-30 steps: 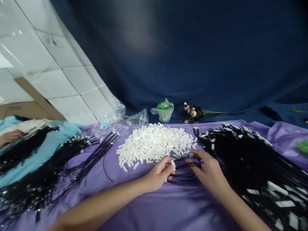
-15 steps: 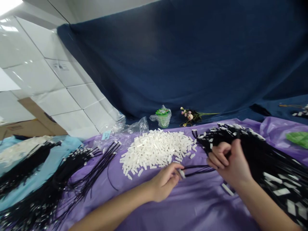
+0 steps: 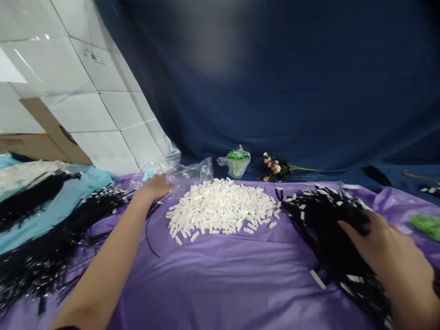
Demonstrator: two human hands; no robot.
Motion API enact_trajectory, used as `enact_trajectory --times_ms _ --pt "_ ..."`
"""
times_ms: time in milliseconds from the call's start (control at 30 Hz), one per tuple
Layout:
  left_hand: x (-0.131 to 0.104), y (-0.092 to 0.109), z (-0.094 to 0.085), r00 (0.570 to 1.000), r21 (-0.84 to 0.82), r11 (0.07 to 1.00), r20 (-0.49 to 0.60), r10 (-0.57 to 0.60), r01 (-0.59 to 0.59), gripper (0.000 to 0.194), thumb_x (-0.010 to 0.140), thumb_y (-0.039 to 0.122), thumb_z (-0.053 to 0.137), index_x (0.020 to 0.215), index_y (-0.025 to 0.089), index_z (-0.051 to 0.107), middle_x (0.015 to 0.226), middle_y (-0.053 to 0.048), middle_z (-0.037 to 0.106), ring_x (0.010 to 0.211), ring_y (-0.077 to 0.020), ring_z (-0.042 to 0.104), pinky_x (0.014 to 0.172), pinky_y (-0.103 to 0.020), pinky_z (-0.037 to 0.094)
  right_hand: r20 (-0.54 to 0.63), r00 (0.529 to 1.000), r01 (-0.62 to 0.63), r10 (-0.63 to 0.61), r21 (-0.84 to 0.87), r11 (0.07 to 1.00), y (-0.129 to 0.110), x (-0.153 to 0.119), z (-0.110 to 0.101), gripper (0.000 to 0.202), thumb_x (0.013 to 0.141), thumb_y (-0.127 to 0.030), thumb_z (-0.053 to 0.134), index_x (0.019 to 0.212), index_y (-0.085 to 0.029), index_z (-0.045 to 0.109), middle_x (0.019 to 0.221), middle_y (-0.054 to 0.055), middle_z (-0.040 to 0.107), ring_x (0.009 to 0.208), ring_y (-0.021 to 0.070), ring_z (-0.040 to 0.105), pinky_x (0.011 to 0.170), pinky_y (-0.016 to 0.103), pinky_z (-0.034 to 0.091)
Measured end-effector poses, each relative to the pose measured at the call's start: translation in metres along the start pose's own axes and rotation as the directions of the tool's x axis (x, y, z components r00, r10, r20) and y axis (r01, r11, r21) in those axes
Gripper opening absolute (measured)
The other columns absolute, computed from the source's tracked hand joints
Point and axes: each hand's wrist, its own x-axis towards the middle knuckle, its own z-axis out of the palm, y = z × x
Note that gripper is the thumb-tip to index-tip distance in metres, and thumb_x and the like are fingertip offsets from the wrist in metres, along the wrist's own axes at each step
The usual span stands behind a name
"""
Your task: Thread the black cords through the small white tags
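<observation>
Purple bench (image 3: 233,279). Left hand (image 3: 156,186) nearer slim cords (image 3: 154,206), slanting down-left beside its wrist; right hand (image 3: 387,250) over black pile (image 3: 326,229). Either grip: can't tell.

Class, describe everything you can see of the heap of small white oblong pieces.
The heap of small white oblong pieces is a broad, low mound, jumbled at all angles. Its many short, straight pieces look like plastic, though the material cannot be confirmed. Single pieces lie loose along the front and right edges. It rests on the glossy purple plastic-looking sheet, between the person's bare left hand and bare right hand; neither hand touches it.
</observation>
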Motion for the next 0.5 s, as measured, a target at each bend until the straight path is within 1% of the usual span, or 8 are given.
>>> enact_trajectory --times_ms 33,100,167,233,300,400,467,500 --pt "0.002 -0.009 0.000 1.000 0.002 1.000 0.002 -0.014 0.014 0.035 0.070 0.041 0.071 0.073 0.012 0.053 0.086 -0.010 0.065 0.105 -0.0343 0.057 0.097 -0.046 0.039 -0.010 1.000 0.025 -0.026 -0.094 0.995 -0.005 -0.002 0.002 0.074 0.072 -0.066 0.056 0.125 -0.014 0.059 0.087 0.024 0.064 0.076 0.0412 0.060 0.058 0.047 0.037" --pt "0.004 -0.020 0.001 1.000 0.004 1.000 0.024 -0.008 0.008 0.031 0.067 0.031 0.074 0.060 0.015 0.048 0.061 0.001 0.057 0.080 -0.0229 0.062 0.087 -0.034 0.046 -0.128 0.986 0.078 -0.106 -0.210 0.975 -0.015 -0.008 0.005 0.077 0.076 -0.066 0.051 0.131 -0.012 0.054 0.101 0.025 0.062 0.089 0.0458 0.058 0.062 0.049 0.041" --pt "0.005 -0.022 0.003 0.999 0.007 1.000 0.036 0.011 -0.011 0.032 0.066 0.019 0.072 0.052 0.016 0.043 0.049 0.007 0.047 0.062 -0.0141 0.057 0.080 -0.025 0.046 -0.223 0.956 0.134 -0.189 -0.240 0.961 -0.025 -0.015 0.007 0.073 0.080 -0.065 0.047 0.130 -0.012 0.054 0.104 0.023 0.062 0.091 0.0457 0.057 0.065 0.050 0.044" --pt "0.007 -0.022 0.002 1.000 0.006 1.000 0.022 0.022 -0.022 0.032 0.069 0.013 0.066 0.049 0.017 0.041 0.045 0.008 0.042 0.057 -0.0107 0.053 0.079 -0.021 0.045 -0.250 0.933 0.209 -0.261 -0.216 0.954 -0.034 -0.021 0.010 0.066 0.082 -0.061 0.047 0.127 -0.013 0.056 0.105 0.021 0.062 0.091 0.0419 0.059 0.067 0.048 0.045" --pt "0.009 -0.021 -0.006 1.000 -0.004 1.000 -0.020 0.012 -0.012 0.029 0.075 0.014 0.061 0.052 0.016 0.044 0.047 0.008 0.042 0.062 -0.0122 0.056 0.087 -0.025 0.045 -0.246 0.912 0.293 -0.327 -0.164 0.942 -0.043 -0.026 0.014 0.057 0.084 -0.056 0.050 0.123 -0.015 0.058 0.107 0.019 0.063 0.090 0.0377 0.060 0.071 0.046 0.047" --pt "0.010 -0.020 -0.028 0.989 -0.031 0.998 -0.138 -0.054 0.050 0.024 0.075 0.017 0.062 0.057 0.015 0.046 0.050 0.005 0.041 0.087 -0.0236 0.061 0.100 -0.044 0.039 -0.235 0.873 0.428 -0.428 -0.053 0.902 -0.057 -0.035 0.021 0.045 0.085 -0.049 0.053 0.116 -0.017 0.061 0.106 0.014 0.065 0.092 0.0327 0.061 0.077 0.043 0.048" --pt "0.005 -0.016 -0.045 0.958 -0.058 0.993 -0.263 -0.116 0.104 0.022 0.076 0.017 0.062 0.064 0.016 0.043 0.063 0.002 0.051 0.107 -0.0325 0.055 0.104 -0.057 0.030 -0.210 0.846 0.506 -0.490 0.027 0.862 -0.066 -0.044 0.027 0.038 0.086 -0.045 0.055 0.113 -0.018 0.062 0.103 0.012 0.066 0.092 0.0294 0.061 0.080 0.041 0.048" --pt "0.001 -0.013 -0.052 0.924 -0.077 0.988 -0.352 -0.150 0.131 0.021 0.078 0.017 0.060 0.069 0.016 0.042 0.076 -0.002 0.057 0.115 -0.0359 0.050 0.103 -0.063 0.026 -0.193 0.833 0.537 -0.518 0.059 0.841 -0.071 -0.049 0.029 0.035 0.087 -0.043 0.056 0.112 -0.019 0.062 0.102 0.012 0.066 0.092 0.0283 0.061 0.082 0.041 0.047"
